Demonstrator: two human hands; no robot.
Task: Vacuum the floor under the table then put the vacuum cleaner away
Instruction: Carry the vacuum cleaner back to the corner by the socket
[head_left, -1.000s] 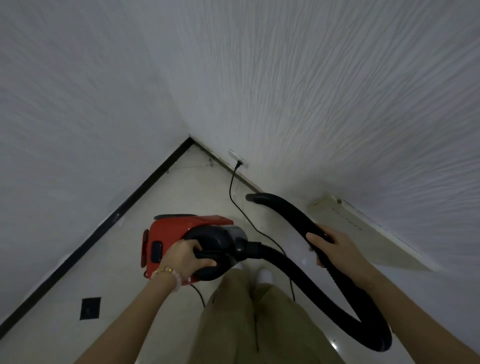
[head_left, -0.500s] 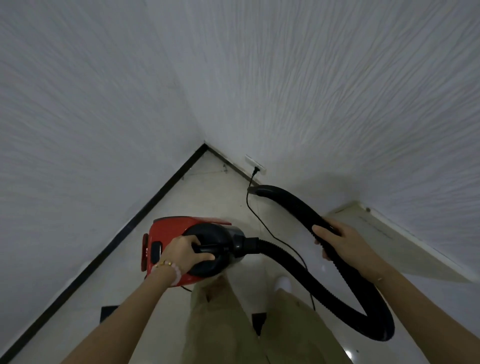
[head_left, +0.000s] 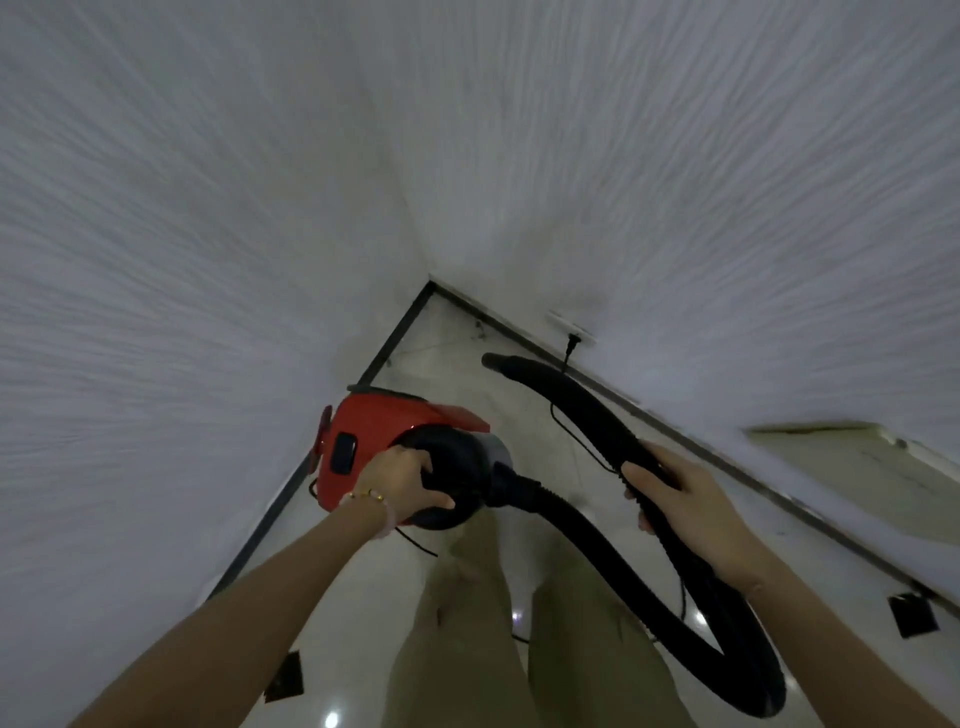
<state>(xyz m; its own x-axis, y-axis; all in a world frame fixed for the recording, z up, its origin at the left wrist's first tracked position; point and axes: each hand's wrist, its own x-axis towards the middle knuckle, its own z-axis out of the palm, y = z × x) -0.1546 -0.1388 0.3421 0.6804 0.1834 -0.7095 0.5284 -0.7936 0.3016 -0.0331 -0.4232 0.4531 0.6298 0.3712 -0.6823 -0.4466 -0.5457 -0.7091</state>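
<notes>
The left hand (head_left: 402, 480), a bead bracelet at its wrist, grips the black handle of the red canister vacuum cleaner (head_left: 371, 434), which is close to the corner of two white walls. Its black hose (head_left: 587, 535) loops rightward into the right hand (head_left: 693, 501), whose fingers curl round it. The power cord (head_left: 570, 347) is plugged into the wall socket (head_left: 574, 326).

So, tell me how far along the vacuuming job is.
Done, apparently: the vacuuming, since no table is in view. In hand: the left hand grips the vacuum cleaner, the right hand holds the hose, near a corner. Left: unplug the cord from the wall socket, set the cleaner down.
</notes>
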